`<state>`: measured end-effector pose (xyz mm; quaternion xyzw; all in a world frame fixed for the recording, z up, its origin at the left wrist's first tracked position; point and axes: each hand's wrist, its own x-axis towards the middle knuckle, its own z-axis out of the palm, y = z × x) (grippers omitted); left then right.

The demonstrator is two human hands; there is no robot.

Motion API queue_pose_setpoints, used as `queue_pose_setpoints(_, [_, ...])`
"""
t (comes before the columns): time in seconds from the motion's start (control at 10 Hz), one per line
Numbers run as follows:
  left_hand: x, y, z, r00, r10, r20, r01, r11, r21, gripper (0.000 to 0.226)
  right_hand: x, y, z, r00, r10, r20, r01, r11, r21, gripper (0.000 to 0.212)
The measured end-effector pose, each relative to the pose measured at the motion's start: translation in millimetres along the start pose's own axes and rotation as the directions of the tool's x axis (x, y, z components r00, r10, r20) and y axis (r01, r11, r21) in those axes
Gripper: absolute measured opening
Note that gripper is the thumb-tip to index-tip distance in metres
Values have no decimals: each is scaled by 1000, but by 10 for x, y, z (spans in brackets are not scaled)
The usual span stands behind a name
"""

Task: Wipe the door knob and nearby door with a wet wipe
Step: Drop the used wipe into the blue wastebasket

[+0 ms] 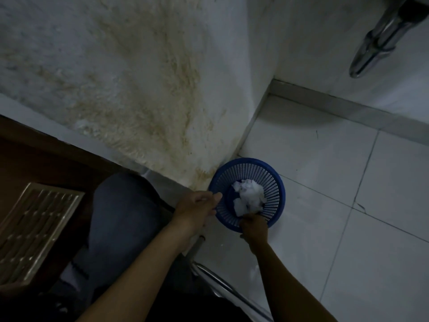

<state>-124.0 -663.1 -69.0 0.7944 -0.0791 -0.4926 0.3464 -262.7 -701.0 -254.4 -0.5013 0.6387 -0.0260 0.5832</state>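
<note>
Presently, head view only. Blue mesh basket standing on the tiled floor, tucked into the corner against the stained wall. Crumpled white wipes lying inside the basket, right of its centre.

Left hand at the basket's near-left rim, fingers curled over the edge, steadying it. Right hand reaching in over the near rim, fingertips down among the white wipes; pinching one or merely letting go, cannot tell, fingers hidden from above.

Key relation: wipes directly ahead of and touching the right hand, just beside the left; right hand clearly nearer. No marked long axis to the wad, a loose clump.

Chrome door handle at far right, high up, well apart from both hands, lever slanting down and to the left. White door face behind it.

Judgement: disposal stage, or retrieval of a wipe; undetermined from this view.
</note>
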Motion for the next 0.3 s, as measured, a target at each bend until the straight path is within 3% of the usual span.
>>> queue_pose_setpoints(0.3, [-128,1,-7,999,37,13,-37,999,-35,11,-332,-171,-80,983,-150,-102,169,961,218,18])
